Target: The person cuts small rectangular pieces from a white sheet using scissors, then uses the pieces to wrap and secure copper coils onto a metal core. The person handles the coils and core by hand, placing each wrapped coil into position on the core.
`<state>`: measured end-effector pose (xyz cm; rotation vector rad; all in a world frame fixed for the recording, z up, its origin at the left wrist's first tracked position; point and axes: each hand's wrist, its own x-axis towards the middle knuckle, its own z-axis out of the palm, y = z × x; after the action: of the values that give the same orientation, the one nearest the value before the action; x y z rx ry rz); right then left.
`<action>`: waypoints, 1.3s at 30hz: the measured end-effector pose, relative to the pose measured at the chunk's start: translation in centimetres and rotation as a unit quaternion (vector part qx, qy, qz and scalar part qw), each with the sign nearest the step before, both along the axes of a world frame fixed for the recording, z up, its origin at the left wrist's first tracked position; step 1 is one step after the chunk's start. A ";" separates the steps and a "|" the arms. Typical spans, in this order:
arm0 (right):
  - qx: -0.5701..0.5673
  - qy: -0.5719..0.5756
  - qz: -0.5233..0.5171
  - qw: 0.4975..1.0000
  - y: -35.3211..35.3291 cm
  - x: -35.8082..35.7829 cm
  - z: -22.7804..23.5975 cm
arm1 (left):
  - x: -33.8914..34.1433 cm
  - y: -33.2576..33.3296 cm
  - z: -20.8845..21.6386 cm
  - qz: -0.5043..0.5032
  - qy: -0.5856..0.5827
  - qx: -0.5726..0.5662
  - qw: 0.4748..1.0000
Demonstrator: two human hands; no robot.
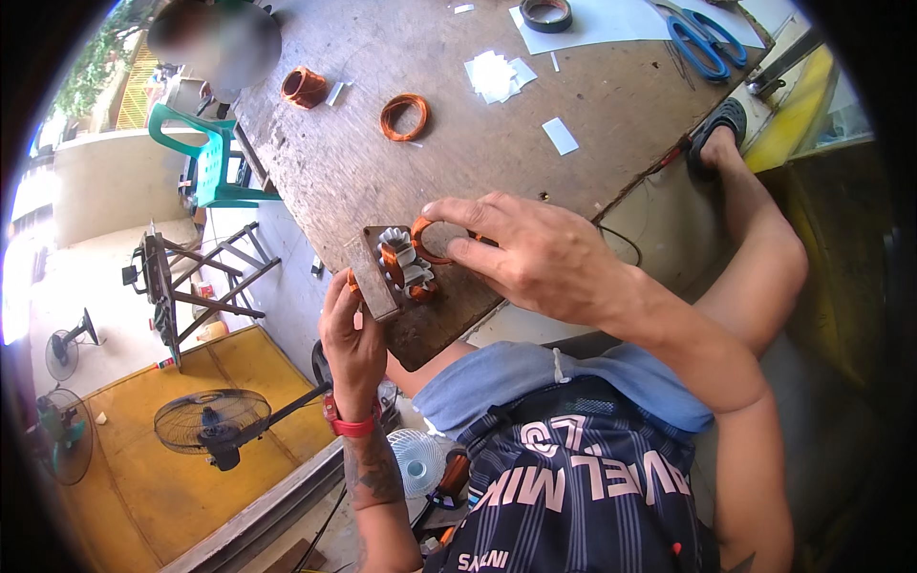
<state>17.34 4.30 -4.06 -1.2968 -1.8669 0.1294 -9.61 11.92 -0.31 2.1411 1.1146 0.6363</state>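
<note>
A motor stator core point(373, 282), a grey metal block, sits near the table edge in front of me. White paper liners point(403, 250) line its slots, and copper windings point(420, 289) lie in some of them. My left hand point(346, 320), with a red band at the wrist, is closed at the block's left side, by a bit of copper wire. Over the right side, my right hand point(549, 250) pinches a copper wire coil point(426, 246) between thumb and fingers. The coil's edge is at the slots; whether any wire is inside them I cannot tell.
On the wooden table point(334, 162) lie two more copper coils, one bundled point(306, 87) and one ring-shaped point(386, 116), paper slips point(497, 76), blue scissors point(707, 43) and a black tape roll point(545, 13). A green chair point(215, 162) and another person are at the far left; a fan point(215, 425) stands nearer.
</note>
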 end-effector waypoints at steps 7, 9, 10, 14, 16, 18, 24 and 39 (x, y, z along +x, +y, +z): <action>-0.003 -0.001 -0.005 1.000 0.0 0.0 0.1 | 0.0 -0.1 0.5 0.011 -0.006 0.007 1.000; -0.011 0.001 -0.001 1.000 0.0 0.0 0.2 | 0.2 -0.2 0.7 0.000 0.023 0.031 0.999; -0.007 0.002 -0.001 1.000 0.0 0.0 0.3 | 0.3 -0.1 0.7 0.002 0.025 0.023 0.999; 0.000 0.010 0.002 1.000 0.1 -0.1 0.3 | 1.0 0.6 1.4 -0.003 0.055 0.034 0.998; 0.002 0.009 0.004 1.000 0.2 -0.2 0.3 | 1.3 1.1 2.3 0.003 0.076 0.017 0.997; 0.005 0.003 0.007 1.000 0.3 -0.4 0.4 | 1.8 1.7 3.2 0.013 0.088 -0.016 0.996; 0.012 -0.001 0.019 1.000 0.6 -0.7 0.4 | 2.9 2.2 5.4 0.024 0.105 -0.135 0.985; -0.032 -0.037 0.052 0.997 0.0 -0.6 1.7 | 2.0 0.9 2.7 0.042 0.057 -0.040 0.997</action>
<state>16.78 4.32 -2.37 -1.2626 -2.0081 0.1999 -7.57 12.85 2.41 2.0930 1.2749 0.5034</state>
